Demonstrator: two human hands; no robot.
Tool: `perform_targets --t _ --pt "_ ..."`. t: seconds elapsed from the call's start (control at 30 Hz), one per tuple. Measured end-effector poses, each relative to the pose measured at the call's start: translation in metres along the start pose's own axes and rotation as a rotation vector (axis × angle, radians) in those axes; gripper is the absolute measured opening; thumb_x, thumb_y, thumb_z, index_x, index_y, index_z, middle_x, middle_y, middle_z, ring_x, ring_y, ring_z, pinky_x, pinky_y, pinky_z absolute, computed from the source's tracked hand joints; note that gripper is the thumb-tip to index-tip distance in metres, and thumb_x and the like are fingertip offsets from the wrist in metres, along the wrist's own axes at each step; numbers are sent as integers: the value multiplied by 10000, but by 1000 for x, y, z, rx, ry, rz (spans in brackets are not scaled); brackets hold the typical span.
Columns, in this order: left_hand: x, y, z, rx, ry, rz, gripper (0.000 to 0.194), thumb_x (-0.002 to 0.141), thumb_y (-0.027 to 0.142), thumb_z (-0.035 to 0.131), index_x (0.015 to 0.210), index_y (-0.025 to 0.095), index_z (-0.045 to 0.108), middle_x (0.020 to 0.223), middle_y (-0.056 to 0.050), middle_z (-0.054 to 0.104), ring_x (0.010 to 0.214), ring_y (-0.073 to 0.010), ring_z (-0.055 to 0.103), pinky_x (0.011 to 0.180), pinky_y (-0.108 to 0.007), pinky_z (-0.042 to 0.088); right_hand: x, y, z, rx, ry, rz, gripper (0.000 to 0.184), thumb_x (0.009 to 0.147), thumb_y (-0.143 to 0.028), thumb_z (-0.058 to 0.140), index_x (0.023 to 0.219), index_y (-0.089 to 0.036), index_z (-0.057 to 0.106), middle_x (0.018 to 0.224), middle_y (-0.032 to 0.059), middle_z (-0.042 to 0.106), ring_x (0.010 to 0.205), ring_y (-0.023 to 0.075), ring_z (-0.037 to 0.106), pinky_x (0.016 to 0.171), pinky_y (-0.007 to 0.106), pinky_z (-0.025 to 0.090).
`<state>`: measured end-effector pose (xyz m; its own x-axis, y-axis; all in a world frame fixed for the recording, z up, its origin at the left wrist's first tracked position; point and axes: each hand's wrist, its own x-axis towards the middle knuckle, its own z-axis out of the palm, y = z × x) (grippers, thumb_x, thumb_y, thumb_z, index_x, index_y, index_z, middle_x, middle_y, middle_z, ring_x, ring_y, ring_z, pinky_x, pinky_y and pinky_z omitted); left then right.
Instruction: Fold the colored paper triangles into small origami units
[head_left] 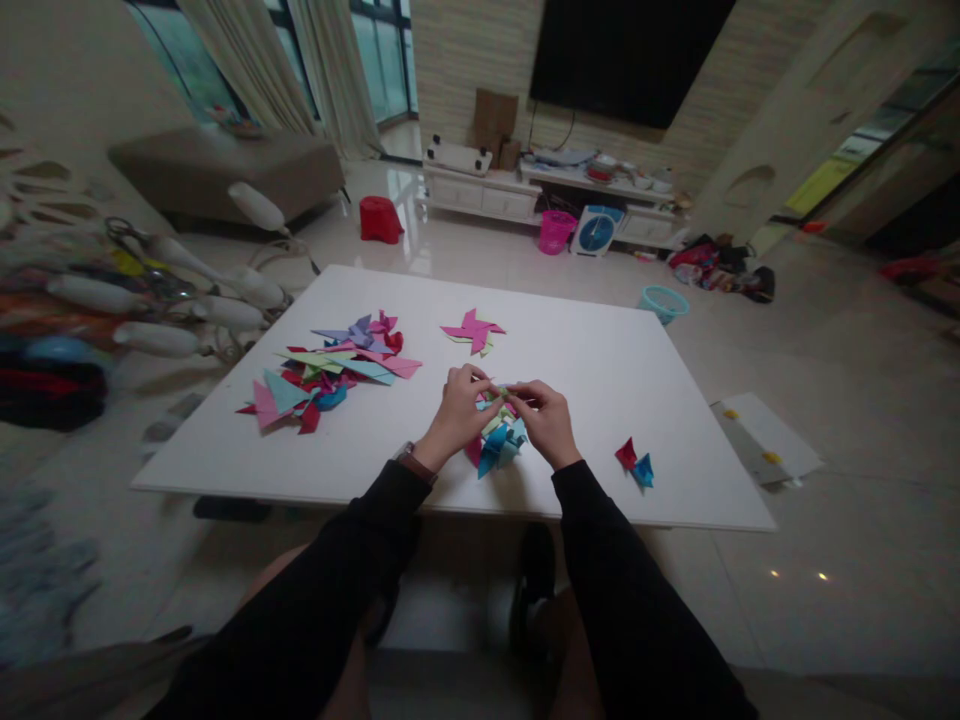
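Note:
My left hand [463, 413] and my right hand [545, 418] meet over the front middle of the white table [600, 360]. Their fingertips pinch a small light green folded paper piece [505, 394] between them; its exact shape is partly hidden by the fingers. Below it lies a small cluster of origami pieces [501, 447] in blue, pale teal, green and pink. Beyond my hands a pink paper pinwheel [474, 329] rests flat, with light green showing at its edge. To the left spreads a pile of colourful folded papers [337, 365].
A red folded piece [627, 454] and a blue folded piece [643, 470] sit near the table's front right. On the floor beyond stand a red stool [380, 219], a pink basket [556, 231] and a teal basket [664, 302]. A lamp with several white shades [225, 312] is left of the table.

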<state>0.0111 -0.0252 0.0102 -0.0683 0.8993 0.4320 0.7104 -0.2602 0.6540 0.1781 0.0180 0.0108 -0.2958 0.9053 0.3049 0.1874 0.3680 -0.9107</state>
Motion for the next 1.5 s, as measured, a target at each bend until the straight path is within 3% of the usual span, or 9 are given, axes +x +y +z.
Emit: perform_targets --t 0.2,0.37,0.73,0.87,1.03,1.2,1.5 --pt "6 -1 -1 -25 12 -111 132 894 336 708 889 212 752 1115 -84 580 1101 -256 496 1011 -444 433 4 5 5 119 27 69 205 814 -295 707 998 -211 737 901 46 753 802 201 708 756 345 564" --pt "10 -2 -2 -82 12 -170 131 874 344 733 906 221 765 1137 -82 574 1138 -260 493 1050 -452 423 8 8 12 173 61 90 144 776 -277 723 899 -205 705 865 39 744 802 204 709 772 345 574" --pt "9 -5 -5 -196 9 -176 122 891 340 707 866 230 750 1281 -78 525 1240 -282 450 1132 -507 370 7 2 16 251 70 174 322 795 -514 732 851 -200 682 812 53 735 775 205 706 789 382 580" --pt "8 -4 -7 -179 -15 -187 125 903 341 693 866 233 746 1337 -73 508 1258 -284 442 1132 -508 373 7 1 15 260 70 202 326 786 -489 749 934 -207 677 825 37 710 766 195 691 707 330 548" --pt "9 -6 -9 -177 -56 -175 116 903 325 688 856 232 740 1373 -67 493 1301 -295 413 1142 -527 354 9 3 12 138 26 104 266 830 -435 704 978 -216 669 993 51 671 796 168 623 665 288 504" --pt "9 -10 -14 -133 -148 -175 92 899 313 685 867 244 736 1404 -57 491 1325 -323 384 1099 -571 360 9 3 8 -2 -107 -45 168 895 -388 631 874 -225 665 1119 72 573 1004 203 584 737 307 529" --pt "9 -14 -24 -117 -218 -126 121 907 351 674 886 253 741 1391 -67 511 1314 -331 389 1065 -580 388 7 10 12 51 -163 -21 219 916 -421 600 822 -227 639 1153 81 540 1061 222 554 798 350 555"
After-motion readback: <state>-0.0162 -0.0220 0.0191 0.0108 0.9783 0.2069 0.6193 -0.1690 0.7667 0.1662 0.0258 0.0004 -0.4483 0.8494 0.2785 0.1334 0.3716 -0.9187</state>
